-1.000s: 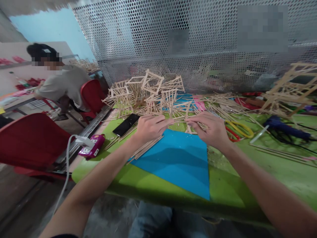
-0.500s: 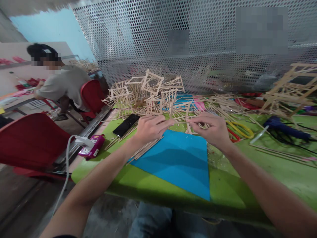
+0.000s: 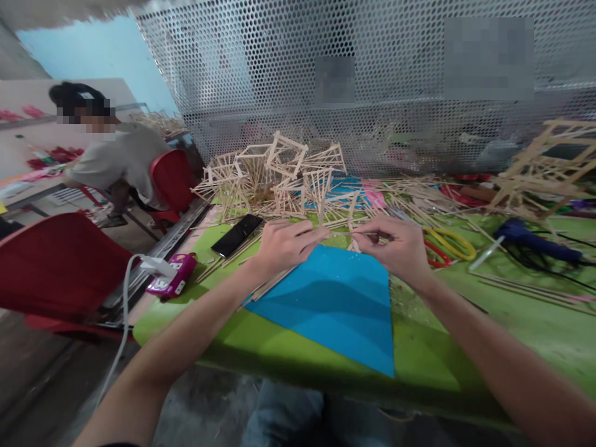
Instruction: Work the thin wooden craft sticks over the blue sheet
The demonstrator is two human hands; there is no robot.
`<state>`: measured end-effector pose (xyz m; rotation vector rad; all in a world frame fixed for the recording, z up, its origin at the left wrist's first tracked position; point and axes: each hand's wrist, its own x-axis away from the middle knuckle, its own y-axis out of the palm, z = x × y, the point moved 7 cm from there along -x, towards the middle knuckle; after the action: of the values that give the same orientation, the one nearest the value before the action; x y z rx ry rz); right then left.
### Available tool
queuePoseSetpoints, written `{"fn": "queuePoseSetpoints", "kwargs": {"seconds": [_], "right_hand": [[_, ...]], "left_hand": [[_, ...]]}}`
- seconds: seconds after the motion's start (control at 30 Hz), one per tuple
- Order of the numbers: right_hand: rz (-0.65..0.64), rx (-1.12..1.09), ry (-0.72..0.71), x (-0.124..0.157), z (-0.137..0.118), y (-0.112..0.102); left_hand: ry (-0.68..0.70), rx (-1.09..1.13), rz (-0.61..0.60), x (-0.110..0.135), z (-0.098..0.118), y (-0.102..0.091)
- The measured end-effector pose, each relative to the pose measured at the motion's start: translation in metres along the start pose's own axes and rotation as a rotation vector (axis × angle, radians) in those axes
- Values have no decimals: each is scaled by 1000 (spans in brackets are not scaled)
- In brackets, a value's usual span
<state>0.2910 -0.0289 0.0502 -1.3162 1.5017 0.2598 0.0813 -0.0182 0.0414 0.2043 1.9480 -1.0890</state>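
Both hands meet above the far edge of a blue sheet [image 3: 335,304] on the green surface [image 3: 535,323]: the left hand [image 3: 286,243] and the right hand [image 3: 395,245] each pinch with curled fingers on thin wooden sticks [image 3: 342,226], which span the gap between them. Behind lies a heap of stick frames [image 3: 279,174]; a black phone [image 3: 236,234] and a pink device [image 3: 173,280], its label too small to read, sit to the left, with yellow-handled scissors [image 3: 449,243] to the right.
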Motion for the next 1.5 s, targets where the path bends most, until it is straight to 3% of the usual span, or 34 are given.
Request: {"fn": "queuePoseSetpoints", "kwargs": {"seconds": [0.27,0.47,0.67,1.1,1.5], "right_hand": [[6,58,-132,-1,-9,-1],[42,91,-205,-1,-13,-2],[-2,49,-171,1,-3,0],[42,131,-189,4,-6,-1],[-15,38,-248,0,-9,0]], "left_hand": [[-47,21,-54,-4,-4,-1],[-59,28,-31,-9,-4,-6],[-78,43,-42,-8,-7,-4],[-99,88,-42,-2,-1,3],[-92,100,33,-8,-6,-7]]}}
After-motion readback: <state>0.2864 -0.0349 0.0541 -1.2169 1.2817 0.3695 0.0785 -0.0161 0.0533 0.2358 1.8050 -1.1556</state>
